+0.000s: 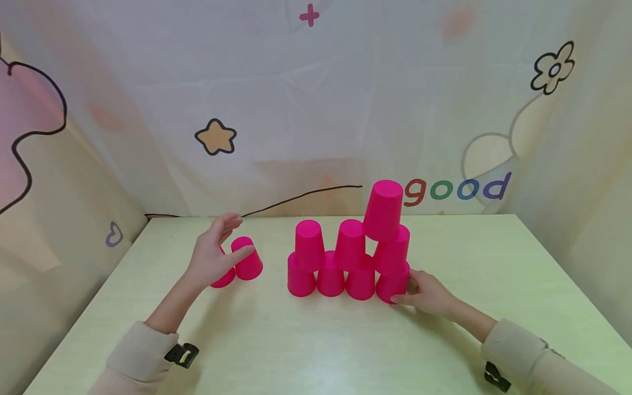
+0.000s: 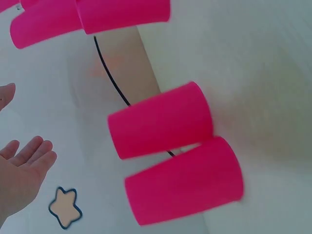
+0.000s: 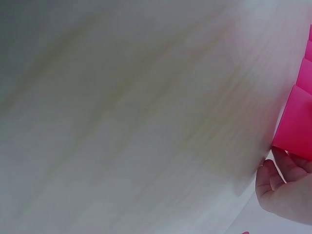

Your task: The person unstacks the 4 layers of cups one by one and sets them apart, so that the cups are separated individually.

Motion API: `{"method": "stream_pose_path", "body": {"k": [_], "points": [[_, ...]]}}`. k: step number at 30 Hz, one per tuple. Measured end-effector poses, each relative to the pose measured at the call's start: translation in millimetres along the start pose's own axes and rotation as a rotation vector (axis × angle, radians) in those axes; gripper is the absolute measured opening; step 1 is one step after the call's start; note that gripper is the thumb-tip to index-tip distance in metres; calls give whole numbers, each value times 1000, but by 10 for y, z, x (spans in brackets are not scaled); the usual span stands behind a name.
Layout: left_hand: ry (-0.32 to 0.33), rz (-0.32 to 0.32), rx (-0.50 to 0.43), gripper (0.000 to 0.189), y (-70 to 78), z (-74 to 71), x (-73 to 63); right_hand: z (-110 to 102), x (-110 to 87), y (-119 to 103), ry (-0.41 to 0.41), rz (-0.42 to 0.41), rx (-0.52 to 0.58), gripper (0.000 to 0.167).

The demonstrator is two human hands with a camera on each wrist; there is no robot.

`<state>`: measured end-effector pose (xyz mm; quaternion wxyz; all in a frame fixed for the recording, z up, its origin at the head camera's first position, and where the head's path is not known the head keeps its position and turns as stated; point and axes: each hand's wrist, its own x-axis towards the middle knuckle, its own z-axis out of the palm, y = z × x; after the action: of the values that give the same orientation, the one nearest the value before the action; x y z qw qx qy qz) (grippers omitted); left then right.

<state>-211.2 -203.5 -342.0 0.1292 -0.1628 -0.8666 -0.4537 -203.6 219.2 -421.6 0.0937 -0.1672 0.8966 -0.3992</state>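
Upside-down pink cups stand stacked right of centre in the head view. Several form the bottom row, three sit above them, and a single top cup rests at the right end. My right hand holds the rightmost bottom cup, thumb on its front and fingers at its far side. My left hand is spread over two loose upside-down cups, the nearer one partly hidden behind it and the other by the thumb. Both loose cups show whole in the left wrist view, apart from the fingers.
A pale green table carries all the cups. Behind it hangs a printed curtain with a star, a flower and the word "good". Black clips sit on the sleeves.
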Motion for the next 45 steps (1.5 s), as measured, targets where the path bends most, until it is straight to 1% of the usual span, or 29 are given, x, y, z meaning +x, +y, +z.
{"method": "stream_pose_path", "body": {"k": [8,12,16,21,26,29,34,37,40,45], "points": [[-32,75,-69,65,326,199,64,2,3,-5,6,-3,-11,61],[-45,125,-137,65,464,320,98,8,0,1,5,-2,-3,61],[-34,152,-215,64,603,422,125,4,6,12,8,-7,-8,60],[-26,177,-264,63,775,558,187,-6,3,19,11,-17,-13,60],[-27,196,-316,61,893,700,258,-3,4,26,13,-23,-15,60],[-37,200,-349,60,954,779,296,3,2,21,15,-27,-19,59],[-75,204,-437,59,1040,912,362,0,-5,17,9,-33,-23,57],[-87,204,-475,59,1096,1003,414,-7,-6,19,8,-31,-17,56],[-98,175,-479,60,1162,1099,470,-9,-3,21,6,-29,-5,56],[-118,98,-439,65,1234,1257,556,-4,-7,26,-2,-37,10,56]]}}
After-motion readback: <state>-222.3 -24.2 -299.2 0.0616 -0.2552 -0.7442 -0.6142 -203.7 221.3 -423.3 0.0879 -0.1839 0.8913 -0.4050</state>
